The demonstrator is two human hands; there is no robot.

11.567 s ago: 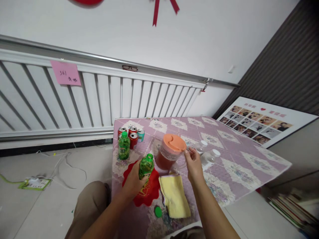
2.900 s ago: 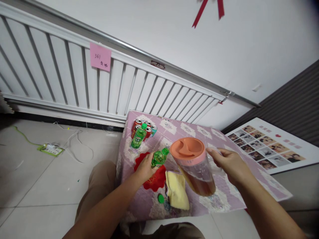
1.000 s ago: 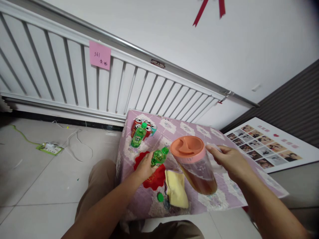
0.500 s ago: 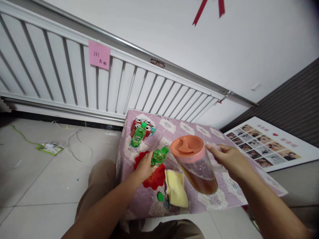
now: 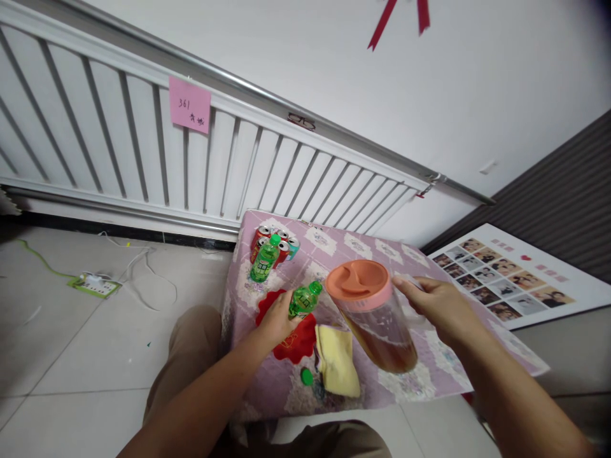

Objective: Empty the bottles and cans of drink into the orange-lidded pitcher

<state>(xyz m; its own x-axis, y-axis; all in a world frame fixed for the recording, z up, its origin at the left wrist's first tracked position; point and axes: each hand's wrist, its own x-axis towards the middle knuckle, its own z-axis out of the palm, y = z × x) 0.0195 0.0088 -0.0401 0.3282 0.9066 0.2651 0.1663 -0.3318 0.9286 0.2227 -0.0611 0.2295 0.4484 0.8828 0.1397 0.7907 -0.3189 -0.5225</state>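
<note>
My left hand (image 5: 279, 320) is closed around an uncapped green plastic bottle (image 5: 304, 300), which leans to the right over a red scalloped mat (image 5: 296, 343). By its handle, my right hand (image 5: 442, 305) holds a clear pitcher (image 5: 382, 337) with an orange lid (image 5: 359, 280) and brown liquid inside. The pitcher tilts toward the bottle; its lid is close to the bottle mouth, and I see no stream between them. A green cap (image 5: 306, 376) lies near the table's front edge, beside a folded yellow cloth (image 5: 338, 362).
A capped green bottle (image 5: 265, 259) stands at the back left of the table (image 5: 334, 254), in front of several drink cans (image 5: 292, 247). Behind runs a white radiator (image 5: 267, 165) with a pink note (image 5: 189, 105). A power strip (image 5: 95, 285) with cables lies on the floor. A photo board (image 5: 520, 273) leans at right.
Almost nothing differs. Both hands, the bottle and the tilted pitcher keep their places, and the view has shifted very slightly.
</note>
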